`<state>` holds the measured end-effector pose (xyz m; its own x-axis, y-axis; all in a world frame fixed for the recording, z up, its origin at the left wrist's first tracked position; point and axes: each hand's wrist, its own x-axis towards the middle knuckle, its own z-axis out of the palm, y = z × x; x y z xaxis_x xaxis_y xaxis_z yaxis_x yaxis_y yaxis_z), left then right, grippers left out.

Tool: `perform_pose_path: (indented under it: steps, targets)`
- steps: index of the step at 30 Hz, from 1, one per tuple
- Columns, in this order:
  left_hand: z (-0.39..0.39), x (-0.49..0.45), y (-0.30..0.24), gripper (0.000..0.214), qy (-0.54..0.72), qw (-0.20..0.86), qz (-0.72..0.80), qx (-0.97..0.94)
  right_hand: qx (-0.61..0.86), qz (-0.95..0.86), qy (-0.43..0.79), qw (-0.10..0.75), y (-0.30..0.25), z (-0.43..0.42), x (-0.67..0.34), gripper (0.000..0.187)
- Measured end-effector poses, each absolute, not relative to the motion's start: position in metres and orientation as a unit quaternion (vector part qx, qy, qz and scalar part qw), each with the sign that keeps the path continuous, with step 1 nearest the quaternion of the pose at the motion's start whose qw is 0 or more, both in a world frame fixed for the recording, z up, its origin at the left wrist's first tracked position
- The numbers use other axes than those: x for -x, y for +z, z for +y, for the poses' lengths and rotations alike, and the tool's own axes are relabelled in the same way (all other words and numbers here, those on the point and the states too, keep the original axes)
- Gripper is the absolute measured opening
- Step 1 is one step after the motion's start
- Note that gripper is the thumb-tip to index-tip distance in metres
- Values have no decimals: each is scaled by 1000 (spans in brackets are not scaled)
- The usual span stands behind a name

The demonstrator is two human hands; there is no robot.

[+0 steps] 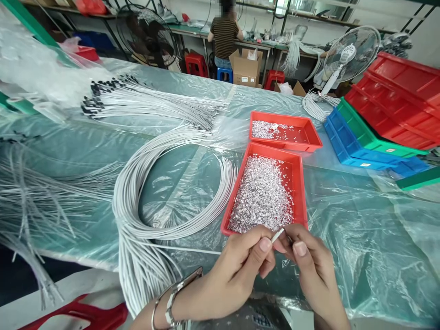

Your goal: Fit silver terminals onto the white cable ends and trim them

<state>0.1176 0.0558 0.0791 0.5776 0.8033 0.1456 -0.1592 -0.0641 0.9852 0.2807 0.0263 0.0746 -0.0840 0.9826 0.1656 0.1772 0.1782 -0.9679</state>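
Note:
My left hand (245, 263) pinches a white cable (277, 235) close to its end, which points up and to the right between thumb and forefinger. The cable's length runs out leftward behind the hand toward a large coiled bundle of white cables (130, 201). Close beside it, my right hand (311, 261) is closed, thumb against fingers, near the cable end; a small dark bit shows at its fingertips, too small to name. Just beyond both hands lies a red tray (302, 197) holding many tiny shiny metal pieces (261, 197).
A second red tray (312, 137) with fewer pieces stands behind. Stacked red, green and blue bins (395, 105) rise at right. Straight cables with black ends (154, 101) lie at back left. Loose cables (51, 188) spread leftward. Plastic sheeting covers the table. A person (225, 39) sits beyond.

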Motion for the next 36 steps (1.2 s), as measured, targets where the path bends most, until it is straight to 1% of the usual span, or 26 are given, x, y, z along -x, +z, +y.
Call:
perform_pose_path:
  steps: [4,7,10,16,23,26,28,32,36]
  targets:
    - [58,-115,81,28,363,644,242,-628,480,-626,421,448,78,30,-281,24]
    - [62,-113,82,28,345,688,217,-600,473,-640,421,435,78,30,-281,26]
    - [65,-111,83,29,336,732,200,-558,469,-642,422,436,78,30,-280,22]
    - [70,-109,82,32,322,771,179,-519,453,-659,431,418,82,31,-282,22]
    - [72,-106,75,31,286,807,176,-485,444,-706,387,394,86,31,-286,12]
    - [71,-106,74,31,294,810,179,-475,441,-711,370,405,84,31,-286,12]
    - [72,-106,73,31,278,820,172,-470,440,-702,370,420,83,30,-285,13]
    - [74,-105,73,36,252,836,160,-461,453,-674,399,426,82,29,-285,12]
    - [76,-103,71,37,238,845,172,-446,456,-653,427,428,82,28,-286,14]
